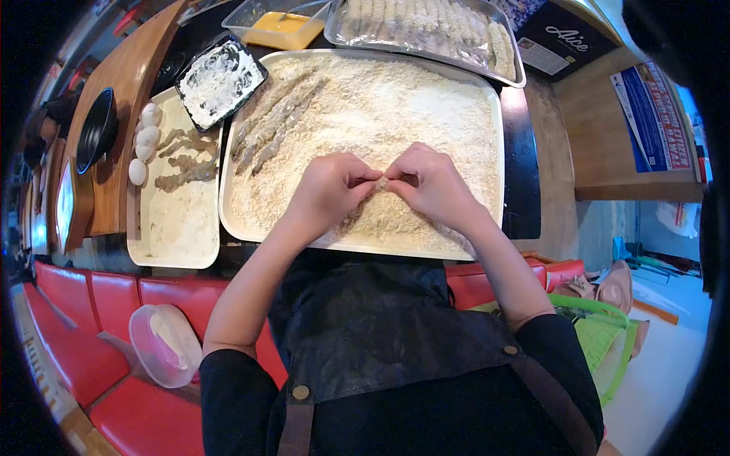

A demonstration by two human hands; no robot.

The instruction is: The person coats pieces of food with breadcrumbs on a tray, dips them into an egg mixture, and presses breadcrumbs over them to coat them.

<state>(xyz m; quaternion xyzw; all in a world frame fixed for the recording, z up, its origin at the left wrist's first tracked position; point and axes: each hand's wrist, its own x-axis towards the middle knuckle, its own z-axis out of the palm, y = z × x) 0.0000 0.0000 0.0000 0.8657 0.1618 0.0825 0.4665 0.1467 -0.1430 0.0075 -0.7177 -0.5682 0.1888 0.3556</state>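
My left hand and my right hand meet over the front middle of a large cream tray filled with breadcrumbs. Thumbs and fingertips of both hands pinch the two ends of a small crumb-covered shrimp, which is mostly hidden by the fingers. Several long, lightly crumbed shrimp lie side by side at the tray's back left. On a narrower tray to the left rest several uncoated shrimp, beside a row of white eggs.
A black tray of white flour overlaps the left tray's back end. Behind stand a clear container of orange batter and a metal tray of breaded shrimp. A black box is at back right. Red seating lies below.
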